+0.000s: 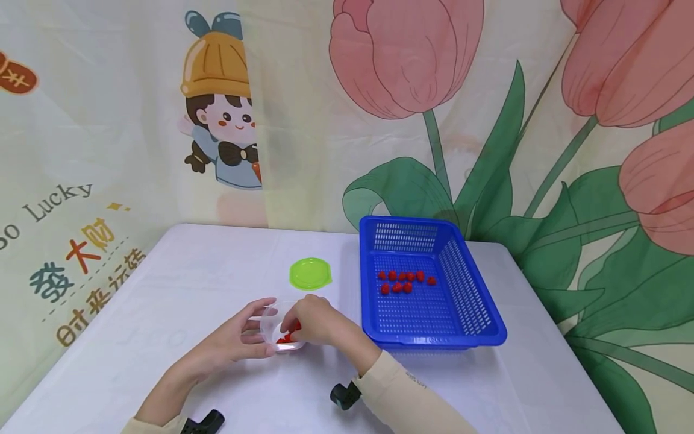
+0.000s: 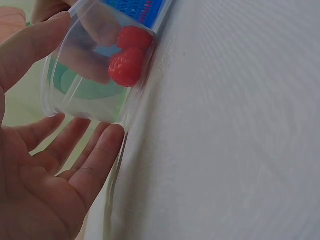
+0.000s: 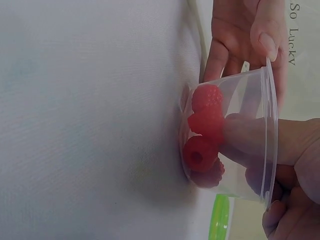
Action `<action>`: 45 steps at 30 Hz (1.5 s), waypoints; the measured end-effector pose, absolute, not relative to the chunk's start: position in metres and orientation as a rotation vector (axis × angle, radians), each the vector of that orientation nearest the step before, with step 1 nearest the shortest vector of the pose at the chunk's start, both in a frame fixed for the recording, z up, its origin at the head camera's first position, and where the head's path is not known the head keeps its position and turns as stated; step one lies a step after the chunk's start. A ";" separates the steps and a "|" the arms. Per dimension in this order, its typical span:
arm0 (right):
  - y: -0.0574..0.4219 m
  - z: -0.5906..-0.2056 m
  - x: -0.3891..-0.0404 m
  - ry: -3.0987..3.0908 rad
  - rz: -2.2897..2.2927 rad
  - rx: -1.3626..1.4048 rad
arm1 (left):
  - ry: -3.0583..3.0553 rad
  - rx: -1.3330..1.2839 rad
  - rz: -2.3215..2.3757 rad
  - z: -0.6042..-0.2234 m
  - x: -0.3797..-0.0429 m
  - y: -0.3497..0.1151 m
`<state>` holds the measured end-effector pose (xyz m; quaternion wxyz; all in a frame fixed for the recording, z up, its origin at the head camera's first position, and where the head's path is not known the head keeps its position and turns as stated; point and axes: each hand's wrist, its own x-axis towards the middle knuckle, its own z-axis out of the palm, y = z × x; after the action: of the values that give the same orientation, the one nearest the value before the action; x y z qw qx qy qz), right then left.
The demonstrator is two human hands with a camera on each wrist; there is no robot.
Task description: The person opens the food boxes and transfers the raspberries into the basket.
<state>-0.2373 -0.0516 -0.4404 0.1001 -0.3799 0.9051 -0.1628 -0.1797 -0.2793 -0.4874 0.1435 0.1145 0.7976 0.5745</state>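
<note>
A clear plastic tub (image 1: 267, 327) with several red raspberries (image 3: 199, 154) in its bottom stands on the white table. My left hand (image 1: 234, 337) steadies it from the left, the thumb at the rim and the fingers spread along the side, as the left wrist view (image 2: 55, 180) shows. From above, my right hand (image 1: 317, 319) reaches into the tub. Its fingertips pinch a raspberry (image 3: 206, 124) low among the others, seen through the wall in the right wrist view.
A round green lid (image 1: 310, 273) lies on the table behind the tub. To the right stands a blue perforated basket (image 1: 434, 342) with several raspberries (image 1: 397, 287) on its floor. A patterned curtain (image 1: 303, 150) hangs behind the table.
</note>
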 end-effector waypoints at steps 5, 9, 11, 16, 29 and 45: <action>-0.052 -0.439 -0.236 2.689 -0.454 -1.118 | 2.314 0.355 1.650 -0.486 -0.180 -0.279; -0.052 -0.438 -0.235 2.683 -0.470 -1.096 | 2.332 0.355 1.636 -0.486 -0.181 -0.278; -0.051 -0.438 -0.234 2.680 -0.473 -1.095 | 2.333 0.354 1.632 -0.487 -0.182 -0.278; -0.050 -0.439 -0.234 2.673 -0.477 -1.117 | 2.330 0.364 1.633 -0.488 -0.183 -0.279; -0.052 -0.437 -0.233 2.699 -0.421 -1.098 | 2.330 0.385 1.645 -0.486 -0.181 -0.279; -0.050 -0.446 -0.235 2.691 -0.603 -1.134 | 2.317 0.325 1.644 -0.486 -0.179 -0.280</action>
<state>-0.2346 -0.0501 -0.4462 0.0796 -0.3791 0.8996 -0.2017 -0.1788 -0.2804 -0.4861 0.1404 0.1126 0.8023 0.5692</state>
